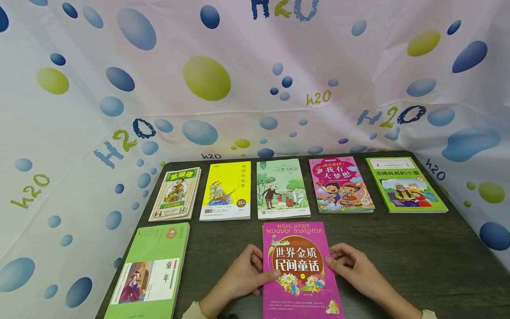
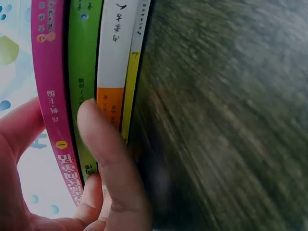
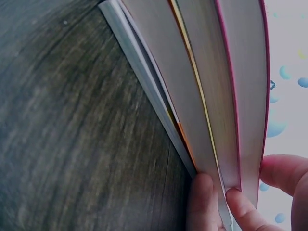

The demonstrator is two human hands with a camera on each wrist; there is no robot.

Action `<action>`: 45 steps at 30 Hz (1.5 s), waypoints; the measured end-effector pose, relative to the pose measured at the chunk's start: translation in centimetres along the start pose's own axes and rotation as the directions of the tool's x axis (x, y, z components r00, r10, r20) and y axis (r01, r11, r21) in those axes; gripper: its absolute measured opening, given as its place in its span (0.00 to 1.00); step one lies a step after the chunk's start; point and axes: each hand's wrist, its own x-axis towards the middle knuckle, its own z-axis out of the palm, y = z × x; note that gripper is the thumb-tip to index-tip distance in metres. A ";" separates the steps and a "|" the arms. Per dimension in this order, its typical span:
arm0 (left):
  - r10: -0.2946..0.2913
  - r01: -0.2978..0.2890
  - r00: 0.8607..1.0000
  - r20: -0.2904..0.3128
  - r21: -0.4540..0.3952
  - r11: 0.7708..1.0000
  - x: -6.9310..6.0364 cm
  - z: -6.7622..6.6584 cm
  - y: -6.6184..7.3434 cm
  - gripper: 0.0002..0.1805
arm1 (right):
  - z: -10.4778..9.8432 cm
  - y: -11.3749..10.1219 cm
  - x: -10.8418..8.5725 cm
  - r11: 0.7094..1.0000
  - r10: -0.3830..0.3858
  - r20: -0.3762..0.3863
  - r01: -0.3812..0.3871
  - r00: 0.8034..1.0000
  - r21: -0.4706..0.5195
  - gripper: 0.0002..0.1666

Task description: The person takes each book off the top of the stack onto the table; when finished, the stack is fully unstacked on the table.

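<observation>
White cloth backdrop printed with blue and green spots and H2O lettering fills the top of the head view, dark wood-grain table below. We see the magenta paperback with a brown oval title panel at lower centre, between both hands. Left hand: thumb over the cover's left side, fingers bent at that edge. Right hand: thumb on the right edge, fingers curled close by. Across mid-frame, left to right, we log a small cream-and-green book, a yellow-and-white ship-cover book, a pale green book, a pink cartoon-cover book and a lime-green book. Lower left: a large green book with a white cover panel.

Left wrist view: we count four spines side by side, upper left: magenta, a green spine, a white-and-orange spine, a thin grey-and-yellow spine. Left fingers bend across them, thumb by the magenta cover; grip closed around the stack.

Right wrist view: page edges run from top centre to lower right. Right thumb meets the magenta cover, two fingertips touch the page side; we read a pinch on the stack.
</observation>
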 end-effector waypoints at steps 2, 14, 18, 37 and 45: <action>0.011 -0.011 1.000 -0.002 0.008 1.000 0.0 0.0 -0.1 0.31 | 0.0 0.0 0.0 1.000 0.001 0.001 -0.001 1.000 -0.008 0.23; 0.053 -0.052 0.997 0.050 -0.015 0.999 -0.1 -0.2 -0.1 0.23 | -0.1 0.0 0.1 1.000 0.020 0.006 -0.020 1.000 0.006 0.23; 0.043 -0.033 0.991 0.124 -0.084 0.996 0.0 -0.7 -0.4 0.22 | -0.1 0.1 0.1 1.000 0.027 0.009 -0.027 1.000 0.007 0.23; 0.034 0.038 0.965 0.259 -0.267 0.963 -0.3 -1.8 -1.3 0.24 | -0.2 0.4 0.4 0.997 -0.068 0.058 0.065 0.996 0.042 0.20; 0.037 0.059 0.960 0.278 -0.330 0.942 -1.0 -3.3 -1.9 0.25 | -0.1 0.4 0.4 0.998 -0.058 0.049 0.056 0.997 0.032 0.21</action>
